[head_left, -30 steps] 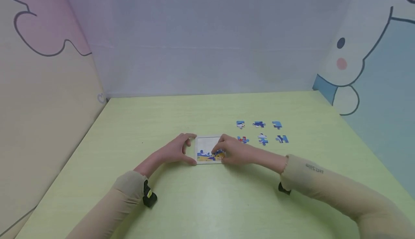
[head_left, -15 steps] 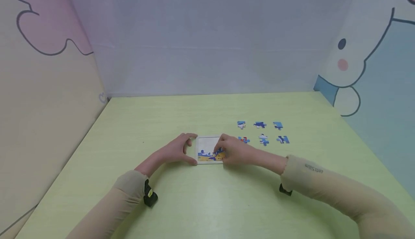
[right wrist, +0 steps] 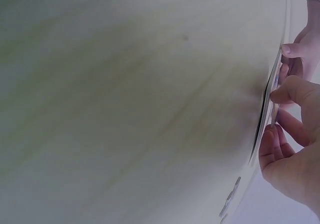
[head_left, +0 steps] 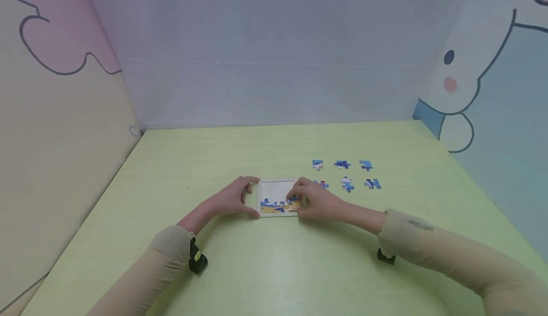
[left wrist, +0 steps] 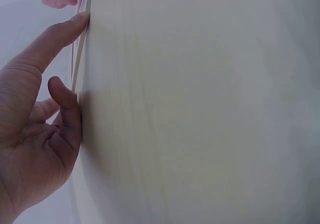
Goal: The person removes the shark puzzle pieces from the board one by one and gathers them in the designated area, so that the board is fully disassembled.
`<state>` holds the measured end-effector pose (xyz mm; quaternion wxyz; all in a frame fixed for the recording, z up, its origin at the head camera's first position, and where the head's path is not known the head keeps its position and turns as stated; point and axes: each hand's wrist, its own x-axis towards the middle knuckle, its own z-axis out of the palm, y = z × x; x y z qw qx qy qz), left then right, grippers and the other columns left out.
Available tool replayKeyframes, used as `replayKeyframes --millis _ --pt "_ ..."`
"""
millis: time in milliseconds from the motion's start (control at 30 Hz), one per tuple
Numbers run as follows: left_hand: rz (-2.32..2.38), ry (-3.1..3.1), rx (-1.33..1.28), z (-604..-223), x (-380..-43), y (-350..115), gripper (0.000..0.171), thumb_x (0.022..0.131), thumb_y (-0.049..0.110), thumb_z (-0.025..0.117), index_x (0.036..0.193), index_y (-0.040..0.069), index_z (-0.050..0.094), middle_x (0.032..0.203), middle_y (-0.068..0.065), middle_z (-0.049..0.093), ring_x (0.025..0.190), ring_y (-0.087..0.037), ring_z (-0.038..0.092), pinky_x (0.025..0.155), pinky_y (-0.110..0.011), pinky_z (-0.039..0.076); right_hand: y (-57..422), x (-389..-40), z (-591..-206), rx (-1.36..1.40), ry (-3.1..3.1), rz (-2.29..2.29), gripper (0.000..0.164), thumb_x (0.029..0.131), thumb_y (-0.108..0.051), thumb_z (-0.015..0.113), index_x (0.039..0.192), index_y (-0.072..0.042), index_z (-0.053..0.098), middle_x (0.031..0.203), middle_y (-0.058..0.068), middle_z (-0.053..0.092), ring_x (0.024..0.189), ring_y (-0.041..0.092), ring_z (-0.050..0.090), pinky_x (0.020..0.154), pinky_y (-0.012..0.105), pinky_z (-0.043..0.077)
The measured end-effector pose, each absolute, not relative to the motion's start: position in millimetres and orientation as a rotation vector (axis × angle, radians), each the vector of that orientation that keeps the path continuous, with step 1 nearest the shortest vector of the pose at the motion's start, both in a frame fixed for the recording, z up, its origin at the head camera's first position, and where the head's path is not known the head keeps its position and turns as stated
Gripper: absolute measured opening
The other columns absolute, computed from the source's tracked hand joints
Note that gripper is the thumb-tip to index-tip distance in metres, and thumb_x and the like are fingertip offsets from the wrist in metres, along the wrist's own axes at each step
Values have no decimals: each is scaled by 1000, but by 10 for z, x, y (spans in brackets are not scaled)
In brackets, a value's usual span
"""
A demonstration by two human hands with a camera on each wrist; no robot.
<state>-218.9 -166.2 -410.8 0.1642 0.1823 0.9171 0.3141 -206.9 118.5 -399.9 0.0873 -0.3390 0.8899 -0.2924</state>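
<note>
A white-rimmed puzzle tray (head_left: pixel 277 186) lies flat in the middle of the table, with a blue and yellow strip of joined pieces (head_left: pixel 270 205) along its near side. My left hand (head_left: pixel 231 197) holds the tray's left side, thumb at the near corner and forefinger at the far corner. In the left wrist view the thumb (left wrist: pixel 62 36) touches the tray's edge. Over the tray's near right corner, my right hand (head_left: pixel 318 201) pinches a puzzle piece (head_left: pixel 293 207) between thumb and fingers. That piece looks slightly tilted and is partly hidden by the fingers.
Several loose puzzle pieces (head_left: pixel 347 183) lie in two rows on the table right of the tray, one partly behind the right hand. The pale green table (head_left: pixel 274 268) meets a white back wall (head_left: pixel 274 68) and printed side walls.
My right hand has shifted slightly right, and the piece in its fingers now shows more, tilted at the tray's near right corner. The left hand stays at the tray's left side.
</note>
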Motion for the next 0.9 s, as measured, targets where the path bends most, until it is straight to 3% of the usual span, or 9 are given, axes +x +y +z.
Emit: replayKeyframes --millis 900 --pt "910 2632 535 -4089 -2163 -1650 99 68 31 91 149 11 38 110 -7 49 81 -16 46 72 -26 38 1866 -1949 -4116 -923 2746 -916 37 77 0 70 111 -15 70 110 2 57 86 13 50 71 22 44"
